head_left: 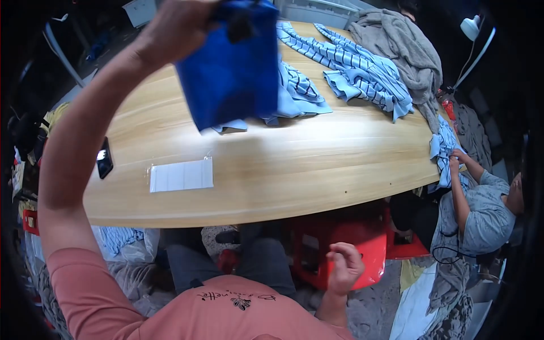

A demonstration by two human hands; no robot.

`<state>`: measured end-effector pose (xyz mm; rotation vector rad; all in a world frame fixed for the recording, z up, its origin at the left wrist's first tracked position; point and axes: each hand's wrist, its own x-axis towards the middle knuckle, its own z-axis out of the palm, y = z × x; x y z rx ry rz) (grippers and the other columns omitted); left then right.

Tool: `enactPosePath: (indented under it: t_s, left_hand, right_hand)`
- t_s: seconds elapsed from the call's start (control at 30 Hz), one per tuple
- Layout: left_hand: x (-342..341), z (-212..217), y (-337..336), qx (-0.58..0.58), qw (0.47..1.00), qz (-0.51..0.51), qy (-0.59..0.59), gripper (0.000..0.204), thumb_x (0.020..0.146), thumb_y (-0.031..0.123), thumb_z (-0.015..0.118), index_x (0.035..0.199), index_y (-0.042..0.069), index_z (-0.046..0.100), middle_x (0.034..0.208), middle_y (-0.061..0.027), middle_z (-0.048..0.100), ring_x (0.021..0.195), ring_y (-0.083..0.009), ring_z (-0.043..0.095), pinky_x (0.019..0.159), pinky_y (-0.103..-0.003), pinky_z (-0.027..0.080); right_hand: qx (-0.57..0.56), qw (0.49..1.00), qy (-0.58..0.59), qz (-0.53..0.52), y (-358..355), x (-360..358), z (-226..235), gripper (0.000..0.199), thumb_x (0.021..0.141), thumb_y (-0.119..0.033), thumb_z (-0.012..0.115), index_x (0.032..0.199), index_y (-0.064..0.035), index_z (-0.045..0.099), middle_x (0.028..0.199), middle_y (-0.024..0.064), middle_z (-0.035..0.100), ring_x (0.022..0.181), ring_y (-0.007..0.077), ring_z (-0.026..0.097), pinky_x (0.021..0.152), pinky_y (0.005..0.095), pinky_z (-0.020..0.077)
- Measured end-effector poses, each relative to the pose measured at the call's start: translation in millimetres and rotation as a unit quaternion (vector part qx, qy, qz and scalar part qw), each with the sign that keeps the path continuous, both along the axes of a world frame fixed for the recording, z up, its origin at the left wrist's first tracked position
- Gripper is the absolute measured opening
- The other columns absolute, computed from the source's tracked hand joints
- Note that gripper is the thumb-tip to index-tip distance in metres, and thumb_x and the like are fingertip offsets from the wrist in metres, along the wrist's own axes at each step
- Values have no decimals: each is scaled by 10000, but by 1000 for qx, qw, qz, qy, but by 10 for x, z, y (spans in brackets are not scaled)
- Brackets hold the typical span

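Bag (232, 79), upper centre, pinched by the left hand (180, 33); right hand (344, 267), lower right, half-curled, unfilled. I judge a slack grip could drop it onto striped cloth (300, 93).

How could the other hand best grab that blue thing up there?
Probably by its lower right corner, coming from the right: the left hand holds the top left of the blue thing, leaving that corner free. The right hand looks empty.

I wear a salmon-pink short-sleeved T-shirt (181, 317) with dark lettering (218, 295) and a black flower-like motif (241, 304) on its front, and dark blue-grey trousers (265, 266)
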<state>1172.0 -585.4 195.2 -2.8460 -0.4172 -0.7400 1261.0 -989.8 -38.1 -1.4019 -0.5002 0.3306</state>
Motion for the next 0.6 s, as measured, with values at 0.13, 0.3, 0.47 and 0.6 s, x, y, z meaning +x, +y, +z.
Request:
enactPosePath:
  t_s: [0.13, 0.3, 0.47, 0.6]
  left_hand:
    - [-20, -491, 1327, 245, 967, -19, -73, 173, 774, -33, 538, 940, 8, 566, 838, -157, 591, 773, -322, 571, 708, -359, 489]
    - [-167, -1253, 2220, 200, 971, 130, 0, 224, 766, -20, 498, 980, 16, 553, 865, -180, 583, 856, -322, 555, 763, -374, 467]
    - [-255, -1376, 2315, 145, 978, 147, -41, 329, 671, -7, 583, 995, 19, 536, 935, -182, 582, 908, -349, 546, 785, -374, 454]
    - [-291, -1353, 2137, 214, 958, 69, -179, 369, 627, 10, 603, 990, -8, 538, 922, -190, 586, 925, -352, 542, 792, -366, 448]
  right_hand:
    - [-123, 984, -78, 104, 360, 0, -251, 172, 705, 88, 573, 866, 31, 593, 823, 81, 576, 667, 106, 547, 595, 206, 439]
    - [-214, 949, -132, 189, 860, -26, -310, 158, 696, 59, 594, 849, 19, 592, 787, 92, 574, 633, 124, 540, 555, 211, 423]
    - [-211, 904, -324, 180, 1384, 199, -443, 314, 665, 64, 605, 970, 34, 539, 848, 147, 573, 688, 229, 568, 598, 284, 459]
    - [-243, 843, -466, 112, 2452, 651, -504, 522, 638, -31, 682, 1112, 36, 473, 1203, 232, 416, 1103, 386, 400, 920, 431, 338]
